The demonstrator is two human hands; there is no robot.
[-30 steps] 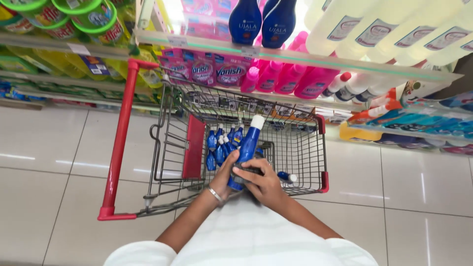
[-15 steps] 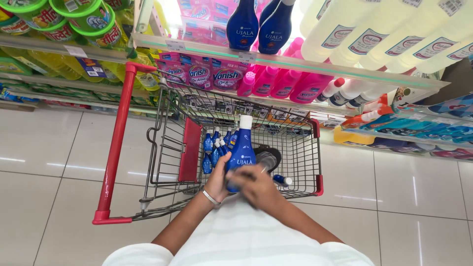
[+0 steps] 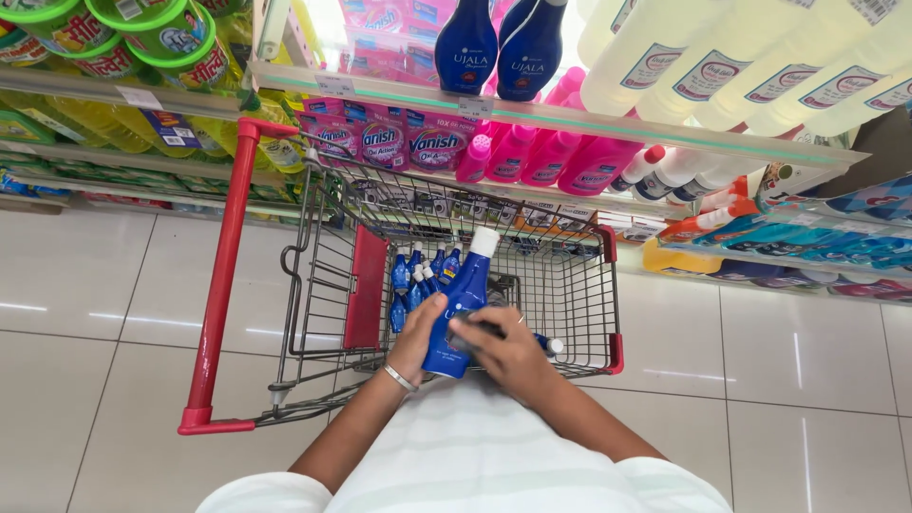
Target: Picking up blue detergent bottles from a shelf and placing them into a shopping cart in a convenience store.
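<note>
Since a second ago the blue bottle [image 3: 462, 309] has tipped from leaning right to nearly upright, white cap up, above the shopping cart [image 3: 313, 285]. Left hand [image 3: 421, 334] wraps its fingers around the bottle's left side; right hand [image 3: 508, 354] grips the lower front, fingers curled over it. Small blue bottles [image 3: 418, 277] stand inside the cart, just behind. Pink bottles [image 3: 560, 157] line the shelf beyond

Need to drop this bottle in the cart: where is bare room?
Free: basket floor right of the small blue bottles, toward the far right wall of the cart. Crowded: the left side by the red flap.
</note>
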